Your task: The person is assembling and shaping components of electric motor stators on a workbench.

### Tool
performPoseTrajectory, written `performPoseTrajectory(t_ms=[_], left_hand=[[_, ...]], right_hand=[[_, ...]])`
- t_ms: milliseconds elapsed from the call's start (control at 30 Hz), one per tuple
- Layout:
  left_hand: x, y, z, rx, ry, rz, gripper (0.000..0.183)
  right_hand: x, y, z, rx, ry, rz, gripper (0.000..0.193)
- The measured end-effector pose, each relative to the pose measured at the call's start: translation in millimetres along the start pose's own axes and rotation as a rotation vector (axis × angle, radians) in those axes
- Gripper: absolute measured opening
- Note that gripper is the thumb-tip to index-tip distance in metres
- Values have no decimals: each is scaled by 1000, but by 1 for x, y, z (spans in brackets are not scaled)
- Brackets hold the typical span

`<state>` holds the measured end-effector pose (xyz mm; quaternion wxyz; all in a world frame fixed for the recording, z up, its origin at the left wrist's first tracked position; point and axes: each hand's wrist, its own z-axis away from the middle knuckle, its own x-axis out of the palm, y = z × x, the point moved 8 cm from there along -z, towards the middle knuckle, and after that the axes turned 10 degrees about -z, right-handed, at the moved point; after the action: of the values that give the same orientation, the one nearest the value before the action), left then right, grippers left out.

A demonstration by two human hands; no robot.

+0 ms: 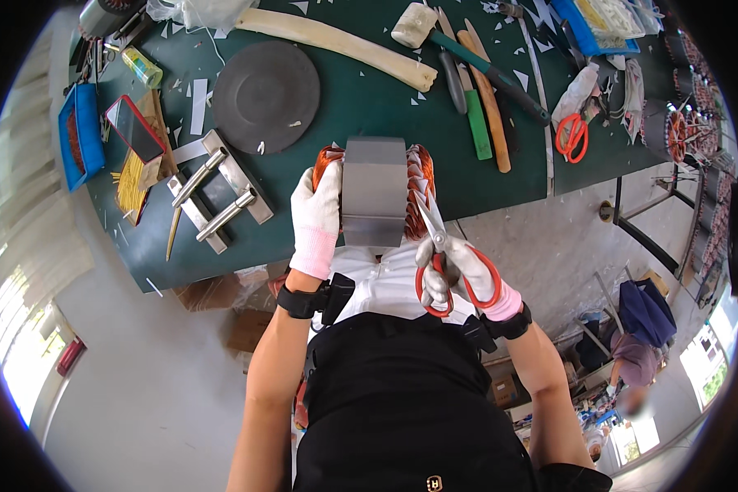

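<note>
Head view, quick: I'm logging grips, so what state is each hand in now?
Left hand: closed on the left end of the grey core.
Right hand: holding the red-handled scissors, blades pointing toward the copper coils.

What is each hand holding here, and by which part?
The left hand grips the grey cylindrical core at its left, copper-wound end; the right hand holds the red-handled scissors by the handle loops.

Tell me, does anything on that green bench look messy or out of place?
A little: white scraps lie scattered across the green tabletop like litter, and the mallet's handle crosses a wooden-handled tool instead of lying neatly alongside. Nothing looks plainly broken.
</note>
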<state>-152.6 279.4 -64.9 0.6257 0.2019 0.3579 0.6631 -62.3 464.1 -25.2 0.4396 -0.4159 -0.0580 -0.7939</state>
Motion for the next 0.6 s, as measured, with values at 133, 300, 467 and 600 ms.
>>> performPoseTrajectory(t_ms=[133,300,467,600], left_hand=[[-2,2,3,-8,50,-21,28],[-3,-3,5,-43,40,-12,27],[-4,5,10,-9,69,-12,23],[-4,2,10,28,51,-8,22]], right_hand=[[6,1,1,251,-110,-201,43],[2,4,12,254,-44,-245,45],[2,2,11,241,19,-113,45],[3,3,5,219,5,-95,45]])
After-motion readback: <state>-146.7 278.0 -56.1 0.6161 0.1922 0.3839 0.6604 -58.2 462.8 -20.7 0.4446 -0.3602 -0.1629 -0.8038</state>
